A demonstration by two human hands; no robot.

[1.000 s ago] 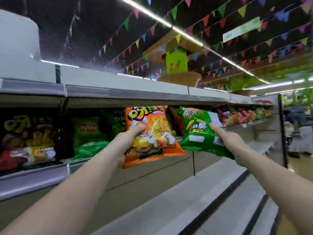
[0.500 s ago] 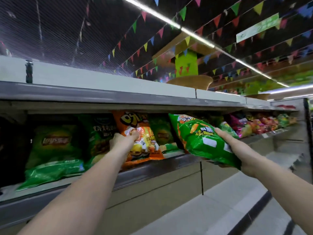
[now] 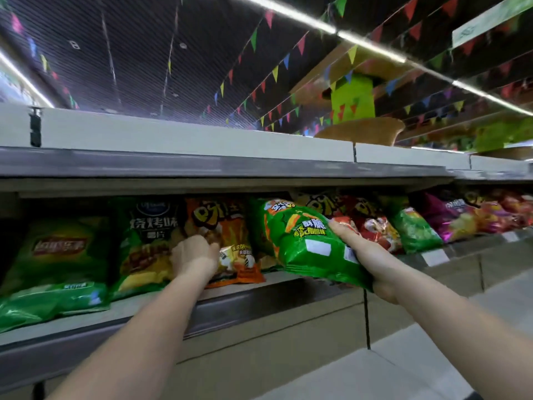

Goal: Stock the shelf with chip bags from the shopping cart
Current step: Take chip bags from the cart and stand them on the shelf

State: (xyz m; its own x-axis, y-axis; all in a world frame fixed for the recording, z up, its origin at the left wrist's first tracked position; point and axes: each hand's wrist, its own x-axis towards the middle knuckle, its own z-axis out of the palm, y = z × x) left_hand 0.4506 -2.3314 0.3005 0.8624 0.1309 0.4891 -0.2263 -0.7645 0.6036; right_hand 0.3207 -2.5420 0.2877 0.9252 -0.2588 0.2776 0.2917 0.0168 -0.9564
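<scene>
An orange chip bag [image 3: 230, 241] stands on the shelf [image 3: 259, 295] between other bags, and my left hand [image 3: 194, 256] grips its left side. My right hand [image 3: 366, 255] holds a green chip bag [image 3: 300, 243] by its right edge, thumb on the front. That green bag is tilted, its top inside the shelf opening and its bottom hanging over the shelf's front edge. The shopping cart is out of view.
Green chip bags [image 3: 60, 264] and a dark green bag [image 3: 144, 243] fill the shelf to the left. Red [image 3: 372, 223], green and purple bags [image 3: 450, 217] line it to the right. A metal shelf [image 3: 230, 166] hangs just above. Bare lower shelves [image 3: 403, 370] step out below.
Both hands moved forward towards the shelf. The orange bag went from the air onto the shelf, and the green bag's top has entered the shelf opening.
</scene>
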